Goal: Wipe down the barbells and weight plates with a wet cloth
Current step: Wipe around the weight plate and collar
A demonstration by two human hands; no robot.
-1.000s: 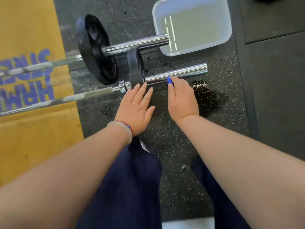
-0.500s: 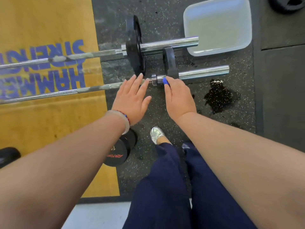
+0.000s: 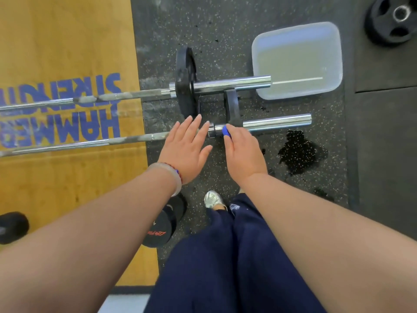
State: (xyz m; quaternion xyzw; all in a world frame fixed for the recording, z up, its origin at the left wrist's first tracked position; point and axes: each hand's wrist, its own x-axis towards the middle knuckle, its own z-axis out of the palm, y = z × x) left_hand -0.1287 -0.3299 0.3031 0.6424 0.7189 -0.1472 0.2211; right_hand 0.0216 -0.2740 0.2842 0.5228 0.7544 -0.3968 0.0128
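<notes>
Staying put: left hand (image 3: 185, 146) flat-fingered, right hand (image 3: 242, 150) pinching blue cloth (image 3: 225, 133) on near barbell (image 3: 277, 124).

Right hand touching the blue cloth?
Touching. The head view shows the blue cloth sticking out from the curled grip of the right hand, with no gap between them.

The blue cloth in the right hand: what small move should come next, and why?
Probably rub the blue cloth round the collar of the near barbell. The right hand holds the cloth right against that collar, beside the small plate, and the left hand lies open across the barbell, likely steadying it.
</notes>
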